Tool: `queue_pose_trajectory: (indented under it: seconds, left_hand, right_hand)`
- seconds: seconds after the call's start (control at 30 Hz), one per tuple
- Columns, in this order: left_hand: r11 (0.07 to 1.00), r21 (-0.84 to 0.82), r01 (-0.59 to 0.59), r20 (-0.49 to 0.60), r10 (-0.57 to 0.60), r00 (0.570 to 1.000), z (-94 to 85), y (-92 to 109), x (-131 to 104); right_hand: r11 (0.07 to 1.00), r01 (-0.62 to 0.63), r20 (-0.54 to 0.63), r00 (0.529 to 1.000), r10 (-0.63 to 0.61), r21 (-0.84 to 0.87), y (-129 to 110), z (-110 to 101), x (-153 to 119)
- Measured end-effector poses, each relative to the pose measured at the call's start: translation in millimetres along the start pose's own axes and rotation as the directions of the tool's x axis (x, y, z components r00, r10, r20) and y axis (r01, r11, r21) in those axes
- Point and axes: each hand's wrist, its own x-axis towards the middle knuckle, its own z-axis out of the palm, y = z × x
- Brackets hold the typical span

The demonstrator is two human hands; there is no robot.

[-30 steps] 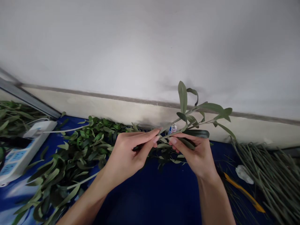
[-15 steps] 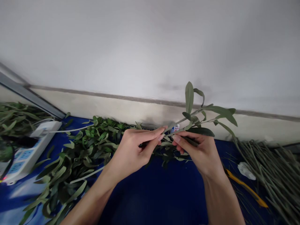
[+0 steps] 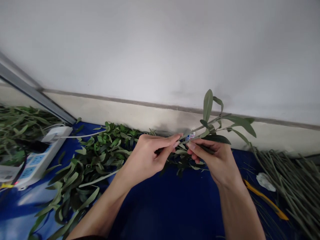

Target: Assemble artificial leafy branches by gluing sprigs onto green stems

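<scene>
A leafy olive-like branch rises to the right from between my two hands, its grey-green leaves fanning out in front of the wall. My left hand pinches the lower stem end between thumb and forefinger. Close beside it, my right hand is closed on the stem a little farther up, with a dark leaf lying over its fingers. The curled fingers partly hide the stem. Just behind the fingertips shows a small blue and white wrapper or label, too small to read.
Cut leaves are heaped on the blue tabletop at left. Beyond them lies a white power strip with cables. At right are bare stems, a crumpled white tissue and a yellow-handled tool. A pale wall stands behind.
The whole view has shifted slightly, so everything sits a little farther right. Both hands keep their grip on the branch, with hardly any change between them.
</scene>
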Motion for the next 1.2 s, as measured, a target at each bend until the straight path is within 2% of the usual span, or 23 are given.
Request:
queue_pose_trajectory:
  seconds: [0.17,0.43,0.67,0.83,1.03,1.2]
  left_hand:
    - [0.995,-0.058,0.086,0.006,-0.085,0.996,-0.8,0,1]
    - [0.995,-0.037,0.096,0.001,-0.096,0.995,4.5,-1,1]
    - [1.0,-0.013,0.003,-0.04,-0.004,0.999,9.4,-4,0]
    - [1.0,-0.013,0.005,-0.024,-0.005,1.0,8.1,-3,0]
    - [0.998,-0.008,0.067,0.001,-0.067,0.998,6.0,-3,0]
    - [0.997,-0.02,0.073,0.002,-0.073,0.997,6.4,-3,0]
  right_hand:
    - [0.997,0.049,-0.021,0.999,-0.051,-0.056,-4,3,-2]
    - [0.983,0.036,-0.089,0.995,-0.052,-0.179,-12,4,-6]
    - [0.999,-0.008,-0.018,1.0,0.008,-0.044,-2,-2,1]
    - [0.997,-0.077,0.001,0.997,0.077,0.029,-5,0,0]
    - [0.999,-0.042,-0.001,0.999,0.042,-0.019,-12,1,-3]
    - [0.997,-0.006,0.008,1.0,0.007,-0.072,-5,-1,0]
